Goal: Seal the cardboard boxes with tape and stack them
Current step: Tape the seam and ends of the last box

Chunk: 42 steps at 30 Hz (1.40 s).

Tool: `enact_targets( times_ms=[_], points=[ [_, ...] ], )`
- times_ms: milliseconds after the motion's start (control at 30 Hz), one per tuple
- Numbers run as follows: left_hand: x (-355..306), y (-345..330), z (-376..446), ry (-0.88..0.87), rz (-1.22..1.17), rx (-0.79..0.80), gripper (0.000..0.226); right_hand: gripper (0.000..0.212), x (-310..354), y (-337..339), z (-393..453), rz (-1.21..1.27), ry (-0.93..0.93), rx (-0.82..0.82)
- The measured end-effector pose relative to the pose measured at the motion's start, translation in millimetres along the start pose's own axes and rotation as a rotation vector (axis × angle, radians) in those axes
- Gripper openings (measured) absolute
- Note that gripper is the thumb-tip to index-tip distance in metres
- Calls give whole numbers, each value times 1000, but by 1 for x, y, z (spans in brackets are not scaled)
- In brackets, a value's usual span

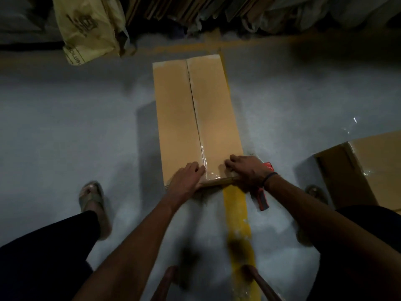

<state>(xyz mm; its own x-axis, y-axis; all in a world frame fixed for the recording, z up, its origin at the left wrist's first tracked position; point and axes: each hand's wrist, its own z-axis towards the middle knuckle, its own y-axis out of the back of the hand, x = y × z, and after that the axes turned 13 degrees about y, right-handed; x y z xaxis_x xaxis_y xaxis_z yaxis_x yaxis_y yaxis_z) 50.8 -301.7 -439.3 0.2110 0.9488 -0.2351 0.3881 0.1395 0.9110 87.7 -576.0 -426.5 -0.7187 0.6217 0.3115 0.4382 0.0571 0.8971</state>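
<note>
At near end of box [195, 118], left hand [186, 179] presses tape [205, 161] flat, fingers relaxed. Right hand [247, 170] grips the dispenser [262, 198]. Advise drawing it straight along the seam [194, 105].

A yellow floor line [235, 205] crosses grey floor [65, 127]; a yellowish bag [86, 29] leans beside stacked cardboard sheets [173, 9].

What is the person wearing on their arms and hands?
Both arms are bare, with no sleeves showing as far up as the picture goes, and there are no gloves on the left hand or the right hand. The only thing worn is a thin dark band around the right wrist. No rings or watch can be made out in this dim light.
</note>
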Motion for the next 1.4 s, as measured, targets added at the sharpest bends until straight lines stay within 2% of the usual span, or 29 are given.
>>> enact_targets(
  times_ms=[100, 233, 467, 533, 600, 700, 800, 900, 967, 1067, 1100, 1133, 1200, 1233, 1333, 1400],
  points=[
    [43, 11, -15, 37, -4, 25, 52, 46, -12, -2, -7, 26, -10, 3],
    [81, 17, -41, 123, 0, 18, 49, 35, -15, 1, -7, 140, 81, -12],
    [90, 21, -40, 55, -121, 128, 44, 24, -21, 5, -2, 199, 149, 15],
    [93, 22, -39, -13, -75, 148, 29, 27, -25, 5, -1, 201, 156, 48],
    [92, 27, -38, -2, -94, 142, 15, 26, -26, 8, 1, 208, 191, 67],
    [90, 26, -39, 66, -120, 100, 27, 22, -29, 13, 2, 217, 218, 94],
    [88, 23, -47, 230, -242, 45, 33, 18, -30, 14, 0, 186, 219, 89],
    [82, 13, -49, 492, -340, -95, 27, 22, -27, 13, -4, 176, 132, 20],
    [71, 13, -48, 713, -491, -149, 23, 25, -23, 9, -4, 233, -43, -149],
    [47, 18, -42, 1032, -793, -113, 11, 39, -4, -4, 6, 509, -517, -603],
    [38, 17, -38, 1077, -880, -97, 21, 50, 5, -6, 11, 616, -650, -700],
    [30, 14, -33, 1100, -969, -81, 34, 67, 15, -7, 18, 740, -754, -722],
    [13, 9, -29, 1118, -1095, -66, 68, 108, 35, -8, 27, 970, -857, -671],
    [7, 4, -28, 1120, -1125, -78, 82, 123, 42, -12, 29, 1008, -866, -671],
    [-2, -7, -22, 1115, -1118, -132, 113, 143, 50, -23, 29, 957, -881, -703],
    [-7, -7, -20, 1113, -1017, -122, 141, 154, 52, -27, 31, 834, -879, -650]
  ],
)
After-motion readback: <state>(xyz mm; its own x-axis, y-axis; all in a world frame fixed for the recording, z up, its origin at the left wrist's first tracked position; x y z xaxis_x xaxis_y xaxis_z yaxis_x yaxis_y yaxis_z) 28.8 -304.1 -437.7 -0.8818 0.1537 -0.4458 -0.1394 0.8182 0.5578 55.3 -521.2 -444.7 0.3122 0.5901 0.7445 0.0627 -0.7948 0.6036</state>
